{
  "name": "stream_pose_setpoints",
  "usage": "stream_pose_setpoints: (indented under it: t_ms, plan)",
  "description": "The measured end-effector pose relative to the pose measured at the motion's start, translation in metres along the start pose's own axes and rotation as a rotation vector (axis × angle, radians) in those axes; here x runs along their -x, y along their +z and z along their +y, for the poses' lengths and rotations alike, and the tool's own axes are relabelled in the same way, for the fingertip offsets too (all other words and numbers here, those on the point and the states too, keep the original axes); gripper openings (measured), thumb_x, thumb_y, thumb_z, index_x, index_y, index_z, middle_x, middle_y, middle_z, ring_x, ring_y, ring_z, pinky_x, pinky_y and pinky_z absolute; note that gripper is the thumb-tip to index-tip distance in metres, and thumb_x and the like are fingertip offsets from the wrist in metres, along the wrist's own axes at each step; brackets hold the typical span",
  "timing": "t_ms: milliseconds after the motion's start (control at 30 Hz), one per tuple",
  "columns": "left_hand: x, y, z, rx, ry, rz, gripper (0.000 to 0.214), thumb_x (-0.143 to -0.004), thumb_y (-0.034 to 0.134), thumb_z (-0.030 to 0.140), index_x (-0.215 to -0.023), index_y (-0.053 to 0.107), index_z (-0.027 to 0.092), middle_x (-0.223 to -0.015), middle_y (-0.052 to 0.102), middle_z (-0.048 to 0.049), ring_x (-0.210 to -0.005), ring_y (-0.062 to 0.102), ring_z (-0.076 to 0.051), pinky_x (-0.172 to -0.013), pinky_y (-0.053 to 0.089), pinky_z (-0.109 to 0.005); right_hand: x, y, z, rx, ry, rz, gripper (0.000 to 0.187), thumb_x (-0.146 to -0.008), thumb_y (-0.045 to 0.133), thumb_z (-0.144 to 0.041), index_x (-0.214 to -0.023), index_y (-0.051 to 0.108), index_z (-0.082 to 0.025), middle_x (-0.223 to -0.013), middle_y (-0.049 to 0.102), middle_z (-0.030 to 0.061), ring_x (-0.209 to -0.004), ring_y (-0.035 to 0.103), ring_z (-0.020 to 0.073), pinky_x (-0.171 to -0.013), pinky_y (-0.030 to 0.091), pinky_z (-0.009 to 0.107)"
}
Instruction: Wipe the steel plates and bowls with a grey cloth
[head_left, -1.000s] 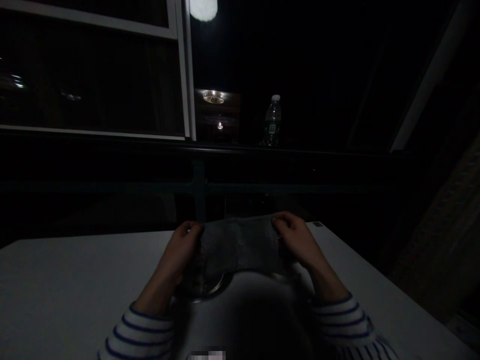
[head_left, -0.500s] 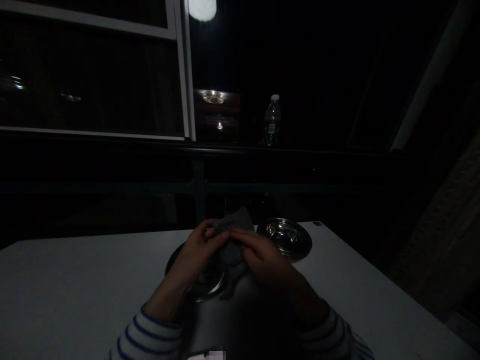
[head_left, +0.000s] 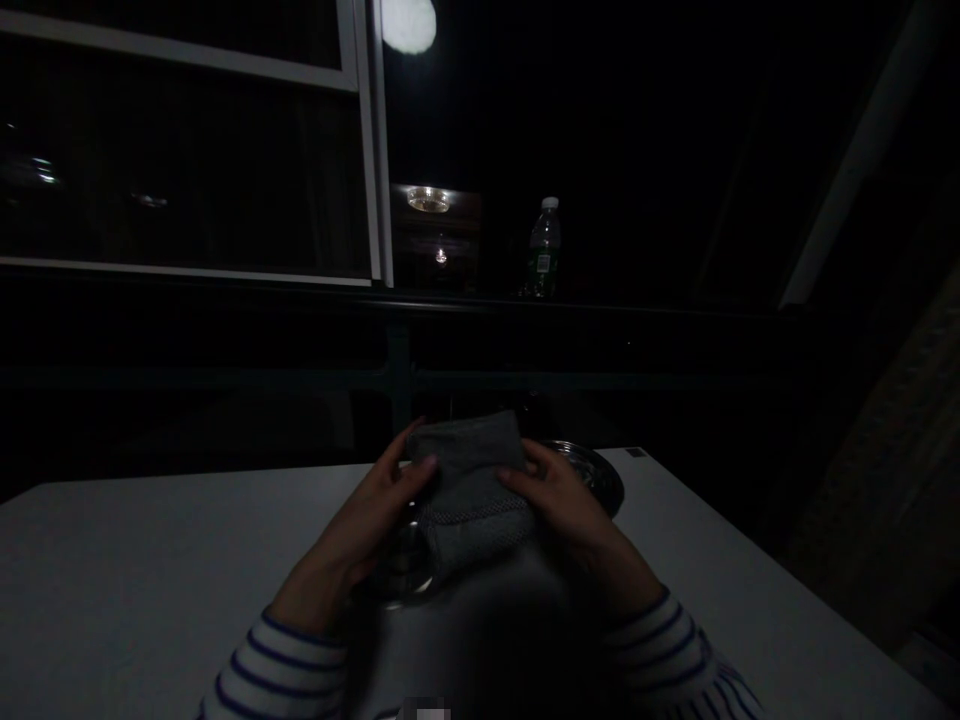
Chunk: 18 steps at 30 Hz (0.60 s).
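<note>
The room is very dim. In the lower centre of the frame, the person holds a folded grey knitted cloth (head_left: 471, 490) between both hands, lifted just above the plain white table (head_left: 150, 580). The left hand (head_left: 375, 515) is curled around the cloth's left edge, thumb on the near face and fingers behind it. The right hand (head_left: 559, 500) grips the right edge the same way, with fingers partly closed and the thumb pressing on the fabric. Both wrists come out of white sleeves with dark blue stripes (head_left: 277, 670) at the bottom of the frame.

Directly below the cloth, a round shiny metal dish (head_left: 401, 575) sits on the table, mostly hidden by the left hand and the fabric. A second round metal dish (head_left: 604, 480) lies just beyond the right hand, near the table's far edge.

Farther back, at centre frame, a clear plastic water bottle with a white cap (head_left: 544, 250) stands upright on a dark ledge. A pale window frame (head_left: 364, 150) fills the upper left, and a bright round light (head_left: 409, 22) glows at the top edge.
</note>
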<state>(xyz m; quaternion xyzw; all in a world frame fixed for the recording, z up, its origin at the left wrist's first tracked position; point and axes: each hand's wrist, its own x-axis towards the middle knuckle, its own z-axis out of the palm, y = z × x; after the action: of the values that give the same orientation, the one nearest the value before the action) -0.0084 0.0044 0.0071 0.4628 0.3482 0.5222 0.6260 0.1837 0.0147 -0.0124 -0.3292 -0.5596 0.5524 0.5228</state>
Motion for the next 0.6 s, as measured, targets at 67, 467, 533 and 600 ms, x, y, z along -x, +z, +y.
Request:
stream_pose_setpoints:
  t_ms: [67, 467, 533, 600]
  plan:
    - [0.0, -0.002, -0.001, -0.021, -0.039, -0.092, 0.07, -0.066, 0.07, 0.022, -0.129, 0.039, 0.028, -0.099, 0.069, -0.0061, -0.083, 0.066, -0.021, -0.072, 0.051, -0.031, 0.0, -0.001, -0.002, -0.024, -0.063, 0.034, 0.039, -0.069, 0.068, -0.031, -0.106, 0.057, -0.023, -0.096, 0.067, 0.002, -0.083, 0.064, 0.0158, -0.078, 0.048, 0.03]
    - [-0.004, -0.007, 0.003, -0.01, -0.111, 0.038, 0.025, -0.068, 0.059, 0.025, -0.089, 0.067, 0.014, -0.071, 0.068, -0.0039, -0.054, 0.06, -0.011, -0.049, 0.045, -0.02, 0.013, -0.03, -0.025, 0.492, -0.226, -0.265, 0.033, -0.072, 0.044, -0.01, -0.081, 0.071, -0.027, -0.122, 0.055, -0.0011, -0.116, 0.047, 0.0185, -0.099, 0.031, 0.036]
    - [-0.003, -0.004, 0.004, -0.05, -0.092, 0.046, 0.026, -0.066, 0.066, 0.026, -0.09, 0.066, 0.014, -0.073, 0.067, -0.0032, -0.057, 0.06, -0.011, -0.05, 0.045, -0.019, 0.013, -0.029, -0.024, 0.425, -0.201, -0.228, 0.033, -0.075, 0.046, -0.013, -0.093, 0.069, -0.028, -0.123, 0.055, 0.0001, -0.117, 0.046, 0.0196, -0.1, 0.03, 0.037]
    - [-0.003, -0.001, 0.002, -0.093, -0.05, 0.088, 0.033, -0.062, 0.071, 0.023, -0.093, 0.063, 0.016, -0.076, 0.068, -0.0014, -0.059, 0.061, -0.011, -0.052, 0.045, -0.019, 0.012, -0.025, -0.02, 0.204, -0.142, -0.173, 0.035, -0.078, 0.048, -0.021, -0.109, 0.061, -0.03, -0.125, 0.054, 0.0014, -0.116, 0.048, 0.0207, -0.097, 0.034, 0.039]
